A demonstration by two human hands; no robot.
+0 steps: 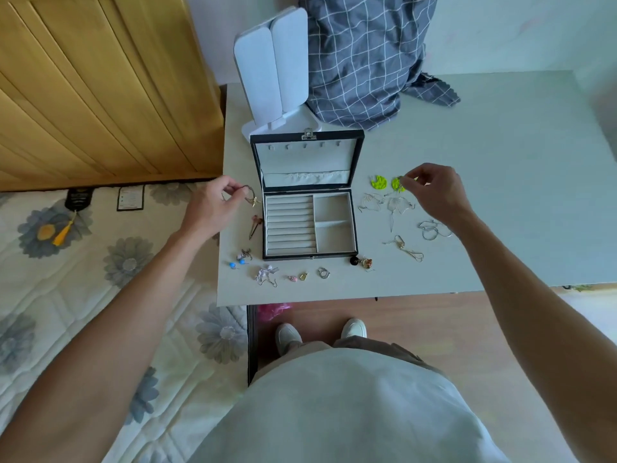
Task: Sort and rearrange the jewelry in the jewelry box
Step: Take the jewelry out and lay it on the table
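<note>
An open black jewelry box (355, 225) with pale lining stands on the white table (467, 162); its ring rolls and two side compartments hold nothing. My left hand (213, 202) pinches a thin hoop bracelet with a gold charm (251, 197) just left of the box. My right hand (434, 192) pinches one neon-green earring (397, 183); its twin (379, 182) lies beside it. Silver wire earrings (387, 203), silver hoops (432, 228) and a gold piece (405, 248) lie right of the box. Small earrings and charms (267, 275) are strewn along the front.
A white folding mirror stand (273, 68) rises behind the box, next to a grey checked cloth bundle (367, 55). A flowered mattress (83, 279) and a wooden headboard (100, 78) lie left of the table. My shoes (320, 332) stand on the wooden floor below the table edge.
</note>
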